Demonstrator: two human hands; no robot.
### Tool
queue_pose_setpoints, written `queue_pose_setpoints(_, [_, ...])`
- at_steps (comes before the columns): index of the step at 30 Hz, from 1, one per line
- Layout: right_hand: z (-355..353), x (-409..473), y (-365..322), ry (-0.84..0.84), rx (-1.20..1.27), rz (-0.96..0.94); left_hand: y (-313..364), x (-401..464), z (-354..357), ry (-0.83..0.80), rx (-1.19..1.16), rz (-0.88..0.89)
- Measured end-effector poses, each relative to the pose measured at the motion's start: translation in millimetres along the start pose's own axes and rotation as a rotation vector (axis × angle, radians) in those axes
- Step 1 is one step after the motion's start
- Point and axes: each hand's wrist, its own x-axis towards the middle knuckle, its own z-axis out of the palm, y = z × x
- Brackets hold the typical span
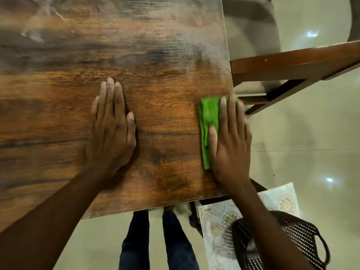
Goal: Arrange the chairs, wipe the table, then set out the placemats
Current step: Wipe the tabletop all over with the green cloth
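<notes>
Cloth (209, 121), bright green and folded into a long strip, lies flat on the wooden table (155, 55) right at its right-hand edge, near the corner closest to the person. The right hand (229, 141) is pressed down on top of it, fingers spread flat and the thumb lying across the fabric, pinning the cloth to the wood rather than bunching it up. Over to the left, well apart, the left hand (112, 125) sits palm-down on the bare tabletop, fingers straight, close together and holding nothing. The far part of the table shows a pale, hazy sheen with streaks. Past the right edge stands a chair (292, 63) with a brown wooden frame and a pale cushioned seat, just beside the table. Down at the lower right, a dark perforated basket (303, 236) with a loop handle rests on patterned placemats (216, 230), pale with gold floral rounds; the right forearm crosses over the basket and its contents cannot be made out. Legs in dark trousers (171, 242) stand on the glossy pale floor (311, 152) by the near table edge.
</notes>
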Motion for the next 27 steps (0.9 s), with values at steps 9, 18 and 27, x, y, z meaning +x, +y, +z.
queue_pose_setpoints(9, [53.9,-137.7,-151.1,-0.205,-0.095,-0.151,0.2,3.2,-1.4,-0.005,0.039,-0.003])
queue_pose_setpoints(18, [22.1,-127.1,-42.2,-0.126,-0.129,-0.033,3.0,2.7,1.0,0.019,-0.004,0.012])
queue_pose_setpoints(27, [8.2,-118.5,-17.2,0.036,-0.010,0.272,0.5,3.9,7.7,0.050,-0.032,0.048])
